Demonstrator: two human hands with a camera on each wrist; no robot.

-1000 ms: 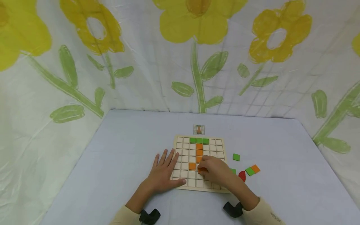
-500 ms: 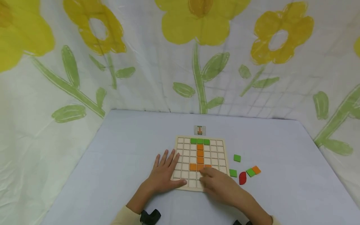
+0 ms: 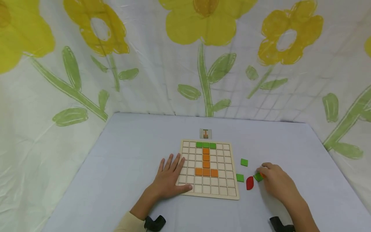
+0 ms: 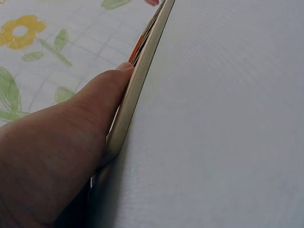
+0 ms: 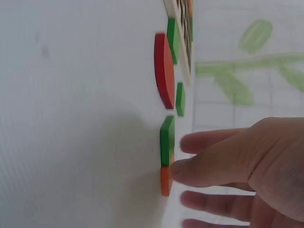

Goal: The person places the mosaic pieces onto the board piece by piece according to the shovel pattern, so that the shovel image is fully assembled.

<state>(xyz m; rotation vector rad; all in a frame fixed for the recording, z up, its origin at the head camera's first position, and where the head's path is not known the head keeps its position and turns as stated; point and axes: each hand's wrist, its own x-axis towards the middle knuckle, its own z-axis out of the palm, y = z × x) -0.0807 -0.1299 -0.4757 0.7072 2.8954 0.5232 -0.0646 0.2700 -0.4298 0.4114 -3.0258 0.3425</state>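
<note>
My left hand (image 3: 166, 180) lies with fingers spread over the left edge of a wooden grid board (image 3: 191, 189); its thumb (image 4: 104, 90) rests along the near edge. On the board, several orange square tiles (image 3: 206, 157) form an upside-down T under a row of green tiles (image 3: 206, 145). Right of the board, my right hand (image 3: 276, 180) is over a loose orange tile (image 5: 165, 181) that abuts a green tile (image 5: 167, 140). The thumb tip is right at the orange tile in the right wrist view, with the other fingers loosely extended behind it.
A small pattern card (image 3: 205, 133) lies behind the board. Between board and right hand are a red leaf-shaped piece (image 3: 250, 183) and two more green tiles, one nearer (image 3: 240, 178) and one farther back (image 3: 244, 162). A flower-painted sheet (image 3: 150, 80) hangs behind the table.
My right hand set an orange tile into the board's lower row, let go, and moved right to the loose orange and green tiles. The left hand stayed in place.
</note>
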